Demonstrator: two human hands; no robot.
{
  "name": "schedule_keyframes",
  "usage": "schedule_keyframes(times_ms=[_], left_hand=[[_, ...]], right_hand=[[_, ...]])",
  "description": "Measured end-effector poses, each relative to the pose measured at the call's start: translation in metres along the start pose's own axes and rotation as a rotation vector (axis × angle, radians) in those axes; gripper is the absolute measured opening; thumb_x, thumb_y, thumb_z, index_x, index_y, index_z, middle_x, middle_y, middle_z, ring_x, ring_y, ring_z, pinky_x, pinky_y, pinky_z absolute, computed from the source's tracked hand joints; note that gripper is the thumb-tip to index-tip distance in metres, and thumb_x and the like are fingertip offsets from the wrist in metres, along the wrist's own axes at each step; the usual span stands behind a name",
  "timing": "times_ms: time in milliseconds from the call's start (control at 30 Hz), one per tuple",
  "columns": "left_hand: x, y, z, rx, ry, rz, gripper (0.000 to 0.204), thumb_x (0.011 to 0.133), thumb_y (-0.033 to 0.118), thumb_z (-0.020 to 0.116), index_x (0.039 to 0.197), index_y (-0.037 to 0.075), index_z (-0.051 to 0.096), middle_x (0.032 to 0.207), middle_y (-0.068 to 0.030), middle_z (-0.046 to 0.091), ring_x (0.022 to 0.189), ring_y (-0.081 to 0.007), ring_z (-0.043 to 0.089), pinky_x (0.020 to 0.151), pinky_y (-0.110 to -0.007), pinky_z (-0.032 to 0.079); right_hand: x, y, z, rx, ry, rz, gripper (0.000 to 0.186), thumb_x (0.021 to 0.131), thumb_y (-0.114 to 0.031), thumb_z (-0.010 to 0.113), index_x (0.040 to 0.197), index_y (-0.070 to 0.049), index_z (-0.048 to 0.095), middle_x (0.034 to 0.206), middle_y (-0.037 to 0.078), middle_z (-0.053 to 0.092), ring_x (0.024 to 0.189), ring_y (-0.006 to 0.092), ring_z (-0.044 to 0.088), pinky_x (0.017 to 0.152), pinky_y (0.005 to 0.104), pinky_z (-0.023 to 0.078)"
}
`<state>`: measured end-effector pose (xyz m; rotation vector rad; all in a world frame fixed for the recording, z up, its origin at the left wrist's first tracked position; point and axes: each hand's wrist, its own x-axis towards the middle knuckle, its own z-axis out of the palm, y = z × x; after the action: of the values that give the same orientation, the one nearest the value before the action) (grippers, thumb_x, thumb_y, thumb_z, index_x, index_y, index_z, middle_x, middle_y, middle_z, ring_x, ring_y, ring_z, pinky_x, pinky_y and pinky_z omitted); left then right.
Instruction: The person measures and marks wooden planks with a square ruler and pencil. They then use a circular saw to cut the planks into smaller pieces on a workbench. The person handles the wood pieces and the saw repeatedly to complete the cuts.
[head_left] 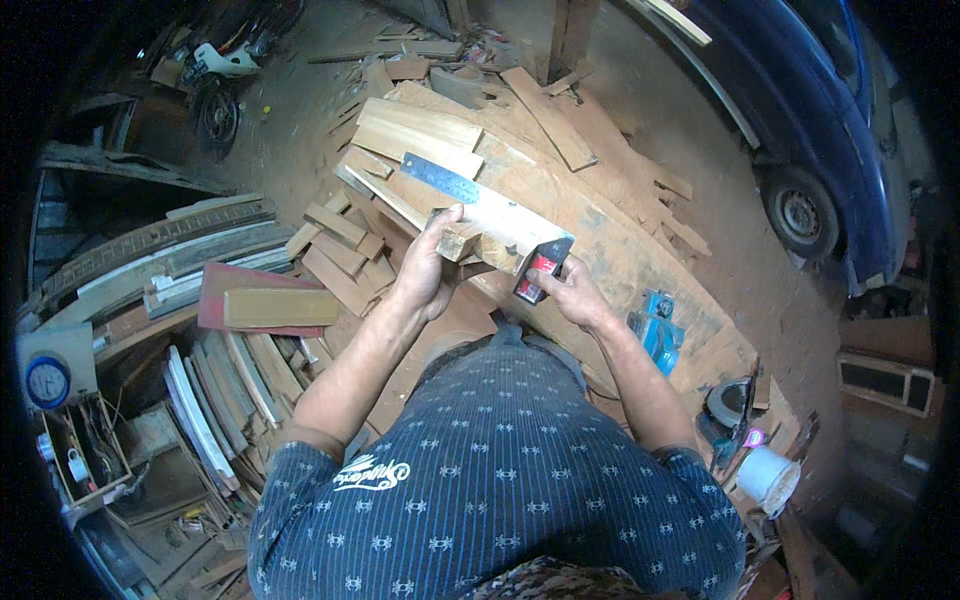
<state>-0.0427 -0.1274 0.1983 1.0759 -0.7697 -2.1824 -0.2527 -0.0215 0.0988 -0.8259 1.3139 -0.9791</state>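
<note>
My left hand point(430, 265) is closed around short wood blocks point(460, 242), their rough ends turned toward me, the thumb on top. Against the wood lies a carpenter's square; its marked metal blade point(440, 178) looks bluish and points away to the upper left. My right hand point(575, 295) grips the square's black and red stock point(538, 278) at the blade's near right end. Glare whitens the surface between the blade's far tip and the stock, so the edge between wood and metal is hard to make out there.
A dusty wooden worktop point(640, 250) carries pale boards point(420, 135), a loose plank point(548, 118) and a blue power tool point(655, 330). Stacked curved timber point(215, 390) lies at left. A white bucket point(768, 478) stands at right, a blue car point(800, 110) beyond.
</note>
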Motion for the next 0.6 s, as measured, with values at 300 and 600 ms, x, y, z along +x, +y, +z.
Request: schedule_keyframes(times_ms=[300, 600], left_hand=[[-0.003, -0.005, -0.007, 0.092, 0.087, 0.007, 0.047, 0.096, 0.034, 0.061, 0.132, 0.005, 0.05, 0.119, -0.0115, 0.063, 0.111, -0.0214, 0.064, 0.097, -0.041, 0.054], [-0.029, -0.022, 0.006, 1.097, -0.18, 0.023, 0.099, 0.083, 0.027, 0.072, 0.154, -0.016, 0.019, 0.156, -0.0351, 0.035, 0.148, -0.0365, 0.035, 0.12, -0.04, 0.03]], right_hand=[[-0.011, -0.006, 0.004, 0.091, -0.042, -0.032, 0.035, 0.095, -0.016, 0.072, 0.126, -0.001, 0.063, 0.117, 0.006, 0.069, 0.107, 0.0141, 0.063, 0.096, 0.0342, 0.05], [0.023, 0.051, -0.074, 0.116, 0.247, 0.067, 0.02, 0.094, -0.011, 0.072, 0.11, -0.002, 0.064, 0.099, 0.007, 0.071, 0.089, 0.0181, 0.071, 0.078, 0.0341, 0.06]])
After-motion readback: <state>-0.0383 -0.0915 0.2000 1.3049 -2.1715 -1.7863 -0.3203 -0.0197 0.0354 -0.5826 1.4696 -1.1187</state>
